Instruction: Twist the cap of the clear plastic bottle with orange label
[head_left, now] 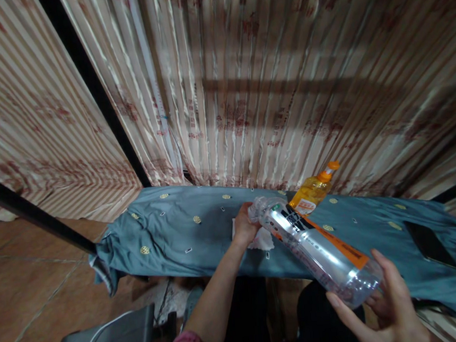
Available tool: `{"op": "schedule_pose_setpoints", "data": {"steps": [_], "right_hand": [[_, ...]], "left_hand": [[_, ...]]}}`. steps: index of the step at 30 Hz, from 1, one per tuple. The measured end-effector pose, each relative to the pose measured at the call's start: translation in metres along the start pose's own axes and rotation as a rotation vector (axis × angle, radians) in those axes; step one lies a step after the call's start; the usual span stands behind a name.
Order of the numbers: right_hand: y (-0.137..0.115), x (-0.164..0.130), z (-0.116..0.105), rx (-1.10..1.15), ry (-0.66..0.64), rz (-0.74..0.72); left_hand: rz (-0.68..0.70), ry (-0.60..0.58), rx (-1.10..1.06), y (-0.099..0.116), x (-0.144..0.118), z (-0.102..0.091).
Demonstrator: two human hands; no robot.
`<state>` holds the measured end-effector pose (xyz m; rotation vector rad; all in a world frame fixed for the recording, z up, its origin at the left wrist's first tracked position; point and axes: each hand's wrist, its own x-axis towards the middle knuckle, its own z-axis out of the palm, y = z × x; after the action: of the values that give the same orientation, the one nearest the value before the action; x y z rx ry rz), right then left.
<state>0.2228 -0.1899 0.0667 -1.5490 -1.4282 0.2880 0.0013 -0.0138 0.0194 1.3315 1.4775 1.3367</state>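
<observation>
You are cradling tilted bottle (318,245) base in right hand (383,301), steadying it; left hand (244,227) is gripping neck over cloth-covered tabletop (177,234).

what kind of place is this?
Probably a home or makeshift room, not a lab: striped curtains as walls, a table under a blue patterned cloth, tiled floor, and a phone lying there.

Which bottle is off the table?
The clear bottle with the orange-and-black label: it is tilted, with the right hand at its base and the left hand at its neck. The yellow bottle lies on the blue cloth.
</observation>
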Motion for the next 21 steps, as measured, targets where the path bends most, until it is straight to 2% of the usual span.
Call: {"op": "schedule_pose_setpoints", "data": {"steps": [10, 21], "right_hand": [[0.005, 0.001, 0.001, -0.014, 0.016, -0.019], [-0.003, 0.004, -0.001, -0.020, 0.002, -0.094]], "left_hand": [[0.037, 0.005, -0.006, -0.012, 0.002, 0.002], [0.026, -0.009, -0.008, -0.006, 0.000, 0.000]]}}
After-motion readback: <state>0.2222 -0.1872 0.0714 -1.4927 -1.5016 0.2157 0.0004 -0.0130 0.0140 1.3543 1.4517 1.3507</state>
